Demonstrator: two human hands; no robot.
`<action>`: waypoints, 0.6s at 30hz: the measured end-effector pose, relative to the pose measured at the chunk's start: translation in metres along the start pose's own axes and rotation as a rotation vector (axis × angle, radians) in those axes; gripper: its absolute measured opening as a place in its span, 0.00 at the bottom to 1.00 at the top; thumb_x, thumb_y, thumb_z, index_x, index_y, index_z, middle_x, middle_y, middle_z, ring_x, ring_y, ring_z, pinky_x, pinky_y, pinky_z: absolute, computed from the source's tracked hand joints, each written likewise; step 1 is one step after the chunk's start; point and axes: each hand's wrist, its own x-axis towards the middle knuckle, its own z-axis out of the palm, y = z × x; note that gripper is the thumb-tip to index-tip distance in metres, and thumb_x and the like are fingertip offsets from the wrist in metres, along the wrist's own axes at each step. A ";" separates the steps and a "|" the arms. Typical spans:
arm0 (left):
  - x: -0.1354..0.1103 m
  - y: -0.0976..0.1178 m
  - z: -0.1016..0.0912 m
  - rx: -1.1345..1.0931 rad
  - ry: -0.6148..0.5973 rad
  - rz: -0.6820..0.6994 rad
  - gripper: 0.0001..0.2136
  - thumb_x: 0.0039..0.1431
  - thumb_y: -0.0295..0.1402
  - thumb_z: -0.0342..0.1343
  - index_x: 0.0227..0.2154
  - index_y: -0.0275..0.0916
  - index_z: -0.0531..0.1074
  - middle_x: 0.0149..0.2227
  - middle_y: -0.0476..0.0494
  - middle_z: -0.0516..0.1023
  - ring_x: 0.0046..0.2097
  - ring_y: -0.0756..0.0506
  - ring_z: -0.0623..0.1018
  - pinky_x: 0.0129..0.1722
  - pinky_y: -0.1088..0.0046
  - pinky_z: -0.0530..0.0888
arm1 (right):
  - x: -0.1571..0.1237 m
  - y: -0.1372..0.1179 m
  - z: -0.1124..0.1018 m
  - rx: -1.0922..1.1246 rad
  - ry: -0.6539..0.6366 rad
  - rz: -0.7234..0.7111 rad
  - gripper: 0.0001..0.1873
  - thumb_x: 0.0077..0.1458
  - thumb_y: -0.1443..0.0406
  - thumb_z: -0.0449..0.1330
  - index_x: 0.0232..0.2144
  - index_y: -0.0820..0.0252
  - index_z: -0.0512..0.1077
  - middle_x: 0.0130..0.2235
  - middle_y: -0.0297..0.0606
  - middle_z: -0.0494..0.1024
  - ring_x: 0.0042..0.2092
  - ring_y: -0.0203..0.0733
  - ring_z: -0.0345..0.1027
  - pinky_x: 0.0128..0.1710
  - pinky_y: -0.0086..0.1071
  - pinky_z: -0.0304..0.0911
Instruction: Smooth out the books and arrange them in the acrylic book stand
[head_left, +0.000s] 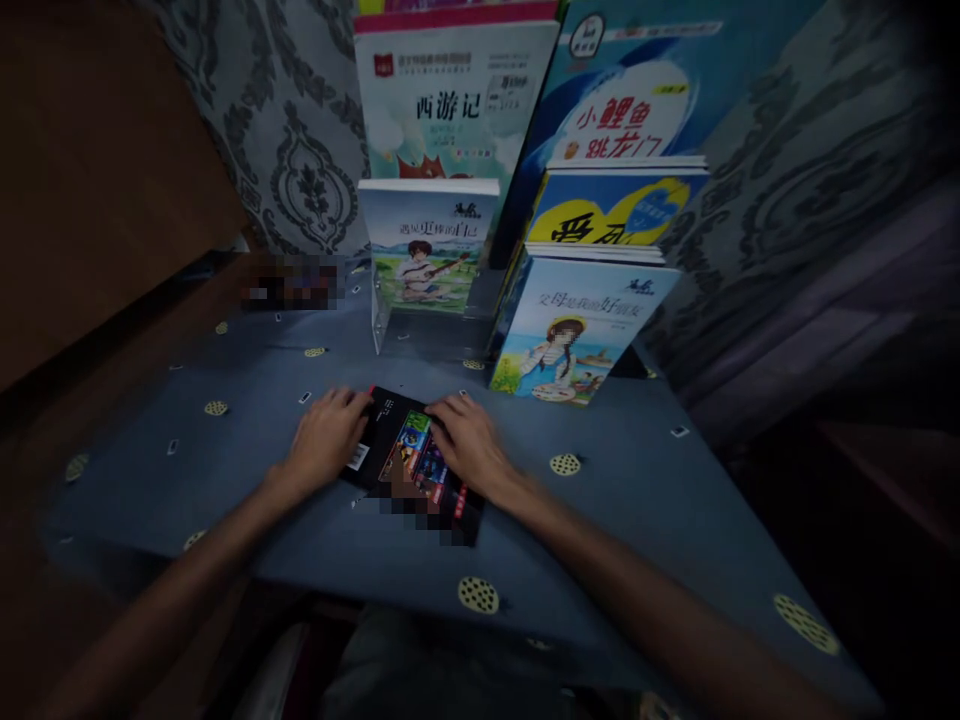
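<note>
A dark book [386, 425] with a barcode and several small colourful pictures lies slanted on the table in front of me. Its lower part is blurred by blocks. My left hand [330, 430] grips its left edge, the bent fingers reaching the top corner. At the upper right edge, my right hand [469, 440] has its fingers curled over the book, with the thumb side against the cover. Which fingers go underneath cannot be seen.
Behind the hands, a clear stand [420, 340] holds a book with a guitar player [427, 255]. To its right stand a light-blue book [577, 325], a yellow-and-blue book [600, 210] and taller books. The blue tablecloth [255, 450] has pineapple prints. Patterned curtain [300, 170] hangs behind.
</note>
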 end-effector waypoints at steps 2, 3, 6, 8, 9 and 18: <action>-0.004 0.017 0.007 0.079 0.054 0.060 0.20 0.68 0.26 0.46 0.58 0.41 0.73 0.52 0.34 0.75 0.53 0.37 0.74 0.51 0.56 0.72 | -0.010 -0.005 -0.003 -0.072 -0.025 -0.021 0.16 0.68 0.68 0.53 0.53 0.62 0.76 0.49 0.48 0.79 0.51 0.53 0.70 0.54 0.49 0.68; -0.005 0.024 0.011 0.098 0.057 0.089 0.21 0.67 0.24 0.46 0.60 0.41 0.72 0.54 0.33 0.75 0.54 0.36 0.73 0.52 0.55 0.72 | -0.015 -0.008 -0.004 -0.105 -0.029 -0.023 0.17 0.68 0.68 0.53 0.54 0.62 0.76 0.50 0.49 0.79 0.51 0.54 0.70 0.53 0.49 0.69; -0.001 0.035 0.017 0.123 0.026 0.135 0.24 0.67 0.24 0.46 0.64 0.38 0.68 0.56 0.30 0.73 0.55 0.35 0.72 0.53 0.54 0.71 | -0.024 -0.015 -0.006 -0.179 -0.030 -0.025 0.18 0.69 0.67 0.53 0.55 0.62 0.75 0.52 0.49 0.78 0.51 0.54 0.69 0.51 0.48 0.70; 0.003 0.035 0.016 0.156 0.018 0.109 0.24 0.67 0.24 0.46 0.65 0.34 0.67 0.57 0.29 0.72 0.55 0.34 0.72 0.52 0.53 0.71 | -0.026 -0.018 -0.006 -0.211 -0.037 -0.035 0.18 0.69 0.68 0.52 0.55 0.62 0.76 0.52 0.50 0.78 0.50 0.54 0.70 0.50 0.48 0.71; 0.005 0.034 0.015 0.174 0.018 0.084 0.24 0.67 0.25 0.46 0.64 0.33 0.67 0.56 0.29 0.73 0.55 0.34 0.72 0.52 0.53 0.71 | -0.026 -0.018 -0.007 -0.219 -0.041 -0.042 0.18 0.69 0.68 0.52 0.55 0.62 0.76 0.52 0.51 0.78 0.50 0.54 0.70 0.49 0.48 0.71; 0.007 0.027 0.014 0.212 0.060 0.059 0.23 0.68 0.28 0.44 0.63 0.32 0.69 0.53 0.29 0.73 0.53 0.33 0.72 0.49 0.54 0.72 | -0.023 -0.016 -0.004 -0.123 -0.048 -0.137 0.18 0.68 0.70 0.54 0.57 0.64 0.75 0.58 0.52 0.78 0.59 0.54 0.68 0.57 0.49 0.67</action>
